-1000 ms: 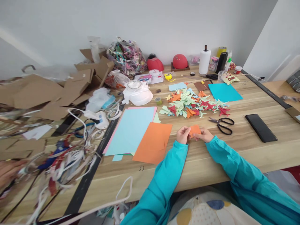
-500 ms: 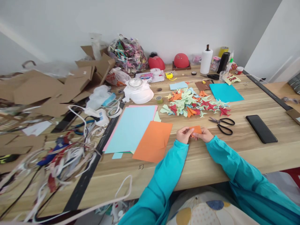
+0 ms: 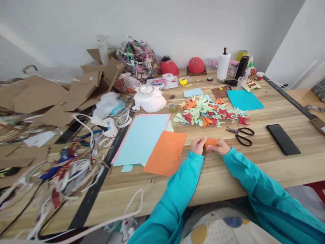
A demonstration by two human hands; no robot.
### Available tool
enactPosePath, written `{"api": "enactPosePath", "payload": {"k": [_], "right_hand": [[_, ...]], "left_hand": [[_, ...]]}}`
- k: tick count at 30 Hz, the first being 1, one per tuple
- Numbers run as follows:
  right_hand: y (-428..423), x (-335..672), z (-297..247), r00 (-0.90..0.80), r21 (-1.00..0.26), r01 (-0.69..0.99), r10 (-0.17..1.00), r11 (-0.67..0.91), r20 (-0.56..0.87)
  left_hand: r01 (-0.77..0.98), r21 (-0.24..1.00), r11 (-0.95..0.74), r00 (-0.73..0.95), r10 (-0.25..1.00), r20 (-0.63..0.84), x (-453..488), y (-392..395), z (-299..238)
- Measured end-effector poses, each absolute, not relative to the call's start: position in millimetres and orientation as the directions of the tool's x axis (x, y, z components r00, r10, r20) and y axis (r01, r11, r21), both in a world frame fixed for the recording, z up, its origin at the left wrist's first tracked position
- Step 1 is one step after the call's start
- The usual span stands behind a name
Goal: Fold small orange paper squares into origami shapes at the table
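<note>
A small piece of orange paper [image 3: 210, 142] is held just above the table between my two hands; whether it has folds in it is too small to tell. My left hand [image 3: 197, 146] is closed, its thumb and fingertips pinching the paper's left edge. On the other side my right hand [image 3: 221, 147] grips the right part, thumb across the front. Black-handled scissors [image 3: 241, 135] lie to the right of my hands. Beyond them spreads a pile of folded paper stars [image 3: 203, 110] in green, orange and red. An orange sheet [image 3: 164, 152] lies left of my left hand.
Light blue sheets [image 3: 142, 139] lie on the left. A phone [image 3: 283, 139] rests at the right, and a turquoise sheet [image 3: 245, 100] behind it. Tangled cables [image 3: 76, 173] and cardboard [image 3: 43, 95] crowd the far left. A paper roll [image 3: 223, 66] stands at the back.
The small orange paper has turned slightly between my hands. My left thumb has shifted from its front to its left edge. The things on the table stay put.
</note>
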State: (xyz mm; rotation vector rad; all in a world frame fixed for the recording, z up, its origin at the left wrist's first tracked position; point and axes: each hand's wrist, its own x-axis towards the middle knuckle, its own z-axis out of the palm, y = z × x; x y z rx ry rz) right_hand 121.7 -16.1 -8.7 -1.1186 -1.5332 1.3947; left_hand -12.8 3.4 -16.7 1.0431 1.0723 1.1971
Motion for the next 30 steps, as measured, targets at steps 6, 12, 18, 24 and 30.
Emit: {"api": "enactPosePath", "payload": {"k": [6, 12, 18, 24, 30], "right_hand": [[-15.5, 120.6, -14.6, -0.329, -0.982, 0.167, 0.944, 0.088, 0.029], [-17.7, 117.5, -13.5, -0.314, -0.978, 0.186, 0.949, 0.095, 0.033], [-15.6, 118.1, -12.5, -0.237, -0.99, 0.135, 0.972, 0.04, 0.007], [-15.0, 119.1, -12.7, -0.219, -0.994, 0.107, 0.976, 0.023, -0.001], [-15.7, 120.2, -13.2, -0.267, -0.986, 0.125, 0.961, 0.114, 0.077]], "left_hand": [[-0.288, 0.953, 0.096, 0.078, 0.994, -0.077, -10.9, 0.4, -11.5], [-0.333, 0.936, 0.112, 0.099, 0.992, -0.083, -10.0, 0.9, -11.0], [-0.275, 0.957, 0.094, 0.051, 0.995, -0.083, -9.9, 2.4, -11.9], [-0.249, 0.965, 0.078, 0.04, 0.997, -0.07, -10.3, 2.1, -9.8], [-0.279, 0.955, 0.102, 0.071, 0.994, -0.085, -10.5, 2.9, -14.7]]}}
